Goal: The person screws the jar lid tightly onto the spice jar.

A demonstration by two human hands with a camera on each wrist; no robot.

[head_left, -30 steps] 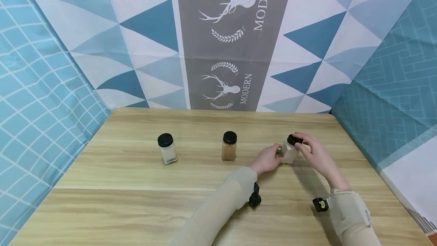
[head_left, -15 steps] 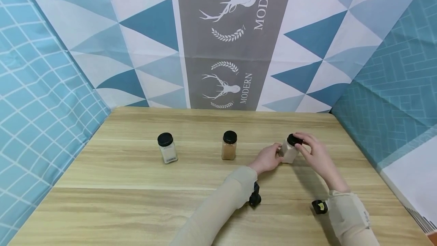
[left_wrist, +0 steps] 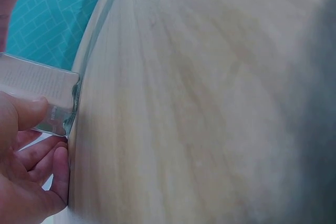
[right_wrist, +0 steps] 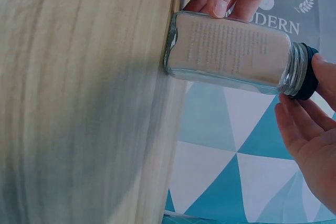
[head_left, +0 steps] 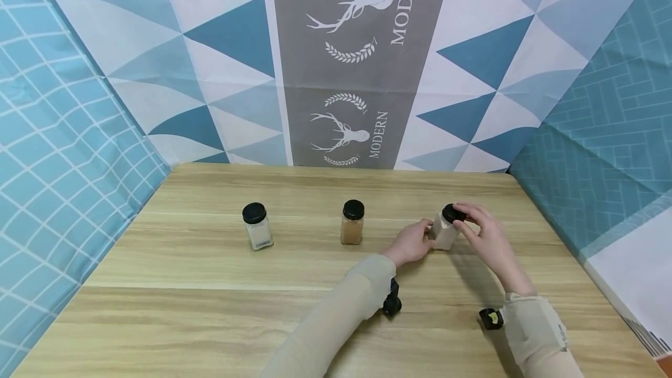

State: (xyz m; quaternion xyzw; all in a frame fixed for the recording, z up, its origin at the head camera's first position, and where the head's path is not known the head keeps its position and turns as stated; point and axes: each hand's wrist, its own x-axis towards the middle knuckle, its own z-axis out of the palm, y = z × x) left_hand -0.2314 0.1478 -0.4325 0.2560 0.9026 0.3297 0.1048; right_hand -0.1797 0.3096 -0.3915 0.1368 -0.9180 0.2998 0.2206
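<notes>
At the right of the table, a square glass spice jar [head_left: 444, 235] with pale contents and a black lid [head_left: 454, 213] stands upright between both hands. My left hand [head_left: 412, 243] grips its lower body from the left, with the thumb [left_wrist: 32, 111] lying along the glass. From the right, my right hand [head_left: 488, 242] pinches the lid between thumb and fingers. In the right wrist view, threads of the glass neck [right_wrist: 295, 69] show just below the lid, and a printed panel covers the jar's side.
To the left stand two more black-lidded jars: one with orange-brown contents [head_left: 352, 230] near the middle and one with white contents [head_left: 259, 233] farther left. Patterned cloth [head_left: 341, 74] hangs behind the wooden table [head_left: 210, 308] and along both sides.
</notes>
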